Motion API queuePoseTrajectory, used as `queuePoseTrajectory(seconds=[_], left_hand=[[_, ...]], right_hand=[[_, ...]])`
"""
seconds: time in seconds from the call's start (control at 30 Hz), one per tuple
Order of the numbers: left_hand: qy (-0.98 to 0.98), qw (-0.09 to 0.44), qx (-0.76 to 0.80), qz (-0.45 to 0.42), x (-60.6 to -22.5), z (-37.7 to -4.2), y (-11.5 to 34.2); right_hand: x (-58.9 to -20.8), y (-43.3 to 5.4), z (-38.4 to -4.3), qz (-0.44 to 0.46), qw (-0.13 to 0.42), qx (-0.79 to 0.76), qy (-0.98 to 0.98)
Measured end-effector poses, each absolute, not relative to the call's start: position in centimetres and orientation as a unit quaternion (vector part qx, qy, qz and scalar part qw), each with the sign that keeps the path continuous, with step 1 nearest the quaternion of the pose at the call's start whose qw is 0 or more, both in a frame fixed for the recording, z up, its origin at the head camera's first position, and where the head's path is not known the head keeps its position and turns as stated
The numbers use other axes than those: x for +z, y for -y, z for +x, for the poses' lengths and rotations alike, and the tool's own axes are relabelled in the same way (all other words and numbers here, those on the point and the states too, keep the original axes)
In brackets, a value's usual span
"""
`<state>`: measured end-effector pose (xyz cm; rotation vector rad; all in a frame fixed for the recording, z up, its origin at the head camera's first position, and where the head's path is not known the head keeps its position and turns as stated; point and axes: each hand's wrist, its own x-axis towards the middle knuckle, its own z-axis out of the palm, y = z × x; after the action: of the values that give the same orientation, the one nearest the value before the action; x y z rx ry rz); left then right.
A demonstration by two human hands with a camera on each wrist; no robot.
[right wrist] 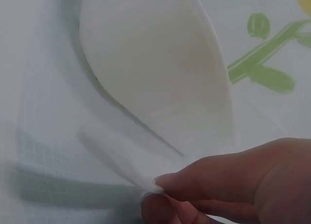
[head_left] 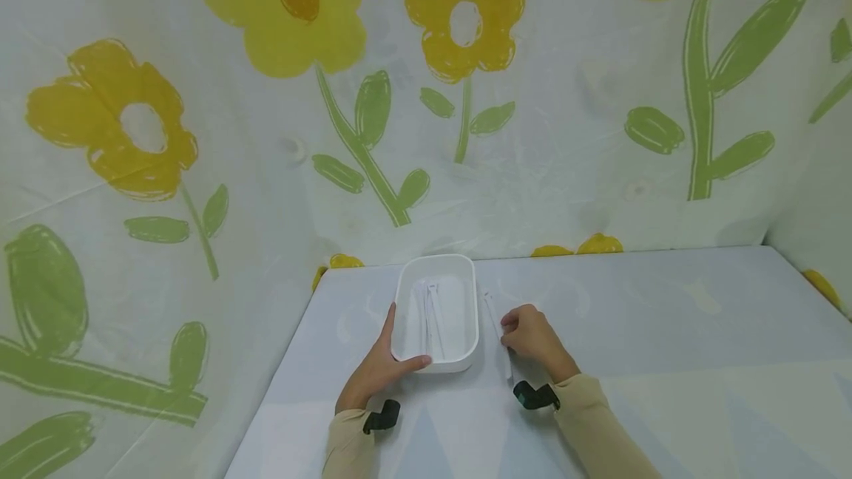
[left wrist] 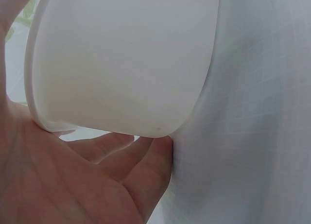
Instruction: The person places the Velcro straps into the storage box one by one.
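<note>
A white rectangular plastic container (head_left: 477,316) with rounded corners stands on the table, several slim white sticks (head_left: 434,320) lying lengthwise inside it. My left hand (head_left: 381,372) grips its near left corner, thumb on the near rim and fingers along the left wall. In the left wrist view the fingers (left wrist: 150,173) press against the container's side wall (left wrist: 126,63). To the right of the container, my right hand (head_left: 535,338) pinches a long thin white strip (head_left: 494,316) between thumb and fingertips. The right wrist view shows the strip's pale, translucent end (right wrist: 109,158) sticking out past the fingertips; its exact kind I cannot tell.
A pale cloth with faint light-blue shapes covers the table (head_left: 665,316). Behind and at the left hangs a white curtain (head_left: 566,191) printed with yellow flowers and green stems. Dark camera mounts (head_left: 382,418) sit on both wrists, close over the tabletop.
</note>
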<state>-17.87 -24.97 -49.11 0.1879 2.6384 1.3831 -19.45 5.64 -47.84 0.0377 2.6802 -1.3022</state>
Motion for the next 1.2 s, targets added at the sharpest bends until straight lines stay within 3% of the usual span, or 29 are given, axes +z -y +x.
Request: queuePoseTrajectory(seconds=[0.53, 1.2], left_hand=[[-0.871, 0.071, 0.481, 0.075, -49.5, -18.2, 25.1], [-0.877, 0.082, 0.469, 0.063, -49.3, -17.9, 25.1]], right_hand=[[-46.7, -6.2, -19.3, 0.042, 0.091, -0.5, -0.86], [-45.5, -6.5, -19.2, 0.048, 0.04, -0.612, -0.788]])
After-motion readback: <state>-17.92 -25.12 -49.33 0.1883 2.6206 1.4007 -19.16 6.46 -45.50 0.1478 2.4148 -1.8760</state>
